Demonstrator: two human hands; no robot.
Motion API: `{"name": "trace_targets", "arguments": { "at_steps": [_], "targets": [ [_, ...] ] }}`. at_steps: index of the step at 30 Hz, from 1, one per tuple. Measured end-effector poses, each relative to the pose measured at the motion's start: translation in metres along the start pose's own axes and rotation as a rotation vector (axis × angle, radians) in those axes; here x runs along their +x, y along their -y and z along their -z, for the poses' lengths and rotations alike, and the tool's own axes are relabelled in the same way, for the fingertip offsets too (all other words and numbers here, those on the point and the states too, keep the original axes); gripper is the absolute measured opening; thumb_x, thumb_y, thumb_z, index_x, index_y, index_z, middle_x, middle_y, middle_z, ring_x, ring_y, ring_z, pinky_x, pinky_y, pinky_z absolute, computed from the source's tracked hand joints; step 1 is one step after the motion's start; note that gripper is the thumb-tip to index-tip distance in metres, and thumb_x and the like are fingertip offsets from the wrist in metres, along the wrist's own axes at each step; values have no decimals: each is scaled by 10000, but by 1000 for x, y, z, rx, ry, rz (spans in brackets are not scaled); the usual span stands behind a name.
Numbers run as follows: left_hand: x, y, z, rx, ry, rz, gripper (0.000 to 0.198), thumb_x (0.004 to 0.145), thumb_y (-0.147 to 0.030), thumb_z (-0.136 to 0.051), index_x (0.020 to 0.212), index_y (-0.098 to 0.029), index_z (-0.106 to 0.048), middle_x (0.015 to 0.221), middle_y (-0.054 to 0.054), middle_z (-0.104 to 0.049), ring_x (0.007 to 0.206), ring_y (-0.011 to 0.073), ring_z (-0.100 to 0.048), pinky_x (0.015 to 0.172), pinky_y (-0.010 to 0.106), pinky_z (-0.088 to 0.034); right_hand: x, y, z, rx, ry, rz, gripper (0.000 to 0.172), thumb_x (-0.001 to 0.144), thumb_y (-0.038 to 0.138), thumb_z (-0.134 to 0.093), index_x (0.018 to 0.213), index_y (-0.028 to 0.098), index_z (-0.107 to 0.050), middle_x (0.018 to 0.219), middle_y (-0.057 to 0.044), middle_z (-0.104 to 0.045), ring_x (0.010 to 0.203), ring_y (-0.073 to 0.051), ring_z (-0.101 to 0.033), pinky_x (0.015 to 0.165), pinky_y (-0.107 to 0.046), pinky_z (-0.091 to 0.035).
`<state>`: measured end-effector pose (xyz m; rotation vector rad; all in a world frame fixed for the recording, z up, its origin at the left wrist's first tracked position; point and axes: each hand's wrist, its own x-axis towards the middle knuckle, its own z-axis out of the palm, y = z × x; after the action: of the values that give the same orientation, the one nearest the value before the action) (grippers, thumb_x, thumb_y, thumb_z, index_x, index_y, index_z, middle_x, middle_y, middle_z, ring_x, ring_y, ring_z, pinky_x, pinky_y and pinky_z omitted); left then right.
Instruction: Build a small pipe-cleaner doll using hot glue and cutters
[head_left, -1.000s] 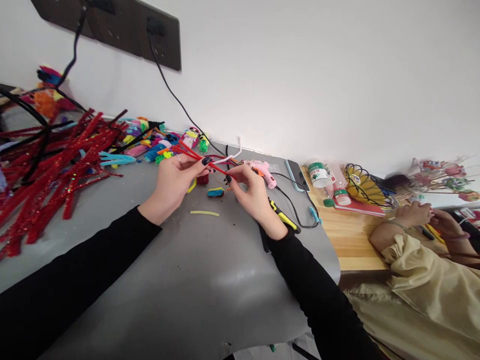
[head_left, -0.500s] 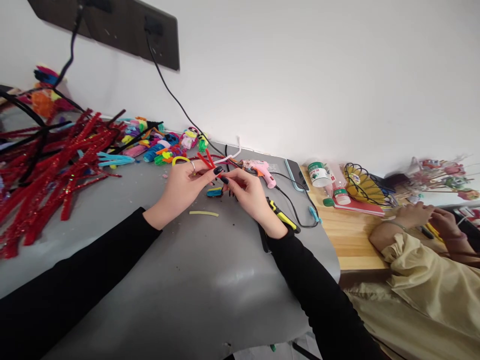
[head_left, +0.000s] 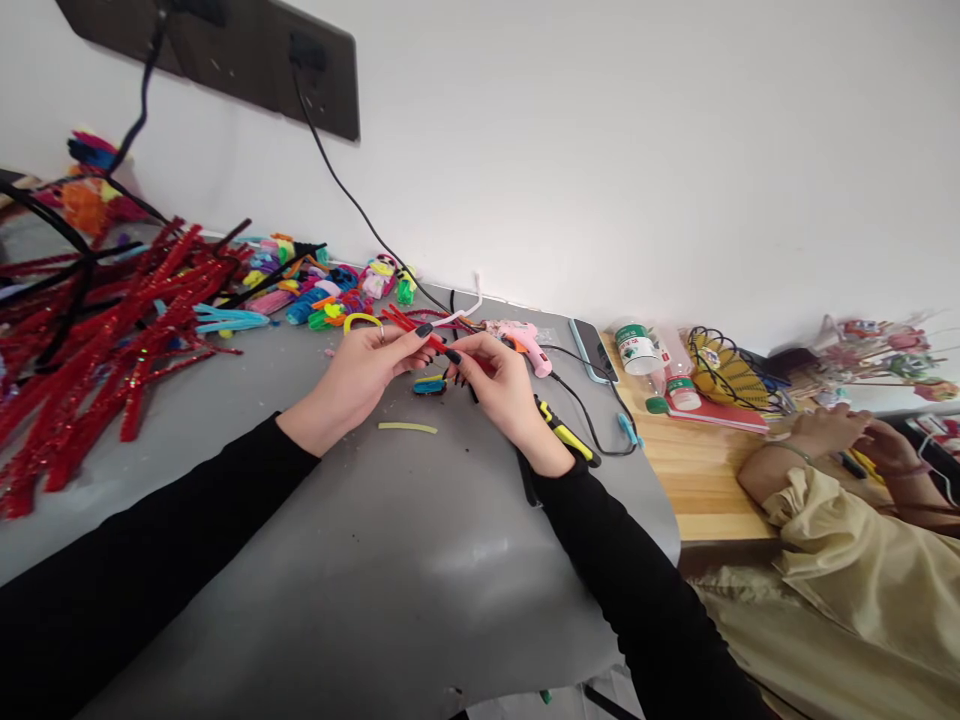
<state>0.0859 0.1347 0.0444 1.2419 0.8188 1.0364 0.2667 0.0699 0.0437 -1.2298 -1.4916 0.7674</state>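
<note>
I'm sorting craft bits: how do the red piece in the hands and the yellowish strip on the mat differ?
The red piece is bright red; the yellowish strip is paler. The red piece is pinched by the left hand and right hand; the yellowish strip lies untouched on the gray mat. Both are slim and elongated.

left hand (head_left: 356, 378) and right hand (head_left: 496, 385) both pinching some red fuzzy stems (head_left: 401, 318) over a grey mat (head_left: 360, 570), fingertips close together. 1 pale yellow strip (head_left: 407, 428) lies below, pink glue gun (head_left: 532, 347)'s just past the right hand, big glittery red pile (head_left: 146, 345) off left.
</note>
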Motion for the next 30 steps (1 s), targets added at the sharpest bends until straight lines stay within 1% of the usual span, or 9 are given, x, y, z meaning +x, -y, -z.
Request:
{"name": "trace_targets", "arguments": {
  "at_steps": [4,7,9,12,16,22,26,28,30],
  "targets": [
    [-2,-2,1,77,43,-40,428,707,-588,-888,838,-185,-826,857,98,-825,840,260,-769,805,383,-648,0,-3,2,-89,-8,23,195,1002,406,-639,1013,217,-687,873,-26,-754,791,-168,-728,762,-322,-600],
    [-3,-4,3,142,63,-71,472,731,-641,-870,847,-184,-839,873,104,-838,872,287,-788,826,404,-659,0,-4,4,-138,-27,38,153,987,323,-633,1052,217,-721,965,-46,-792,824,-173,-747,801,-336,-610],
    [-3,-4,4,148,70,-68,507,722,-673,-874,844,-182,-844,872,105,-840,868,289,-790,834,406,-659,0,-4,5,-150,-31,49,163,978,286,-628,1072,218,-742,1010,-52,-812,839,-176,-758,815,-341,-614],
    [-2,-2,4,171,56,-72,584,686,-735,-880,829,-170,-846,854,109,-836,832,282,-773,804,396,-642,0,-5,5,-156,-43,50,176,979,289,-632,1076,217,-760,983,-51,-822,849,-184,-768,813,-338,-614],
    [-1,-1,4,188,37,-90,652,654,-789,-879,832,-162,-854,840,110,-826,797,268,-744,780,391,-617,1,-5,5,-121,-74,0,163,970,353,-672,1012,217,-751,932,-47,-812,846,-190,-767,809,-335,-616],
    [-1,-3,3,18,94,-34,613,599,-712,-957,859,-166,-858,887,115,-837,856,270,-762,841,408,-633,3,-1,8,54,28,-71,295,947,503,-735,983,211,-716,844,-30,-774,758,-161,-711,749,-314,-591],
    [0,-3,2,-129,101,25,493,572,-576,-1016,797,-175,-840,846,96,-824,838,239,-758,890,407,-639,4,1,10,142,63,-97,432,889,635,-781,952,215,-704,797,-17,-750,711,-148,-675,695,-302,-562],
    [1,-2,2,-167,80,36,438,563,-512,-1030,765,-180,-828,820,82,-813,794,214,-744,889,398,-641,4,1,9,145,65,-87,446,890,649,-777,945,212,-711,778,-15,-743,697,-146,-663,678,-298,-546],
    [1,-1,1,-156,58,24,421,582,-509,-1017,750,-178,-818,811,81,-807,771,209,-735,869,395,-643,3,2,8,104,51,-60,413,919,620,-758,946,210,-722,773,-15,-740,699,-148,-658,679,-297,-537]
  ]
}}
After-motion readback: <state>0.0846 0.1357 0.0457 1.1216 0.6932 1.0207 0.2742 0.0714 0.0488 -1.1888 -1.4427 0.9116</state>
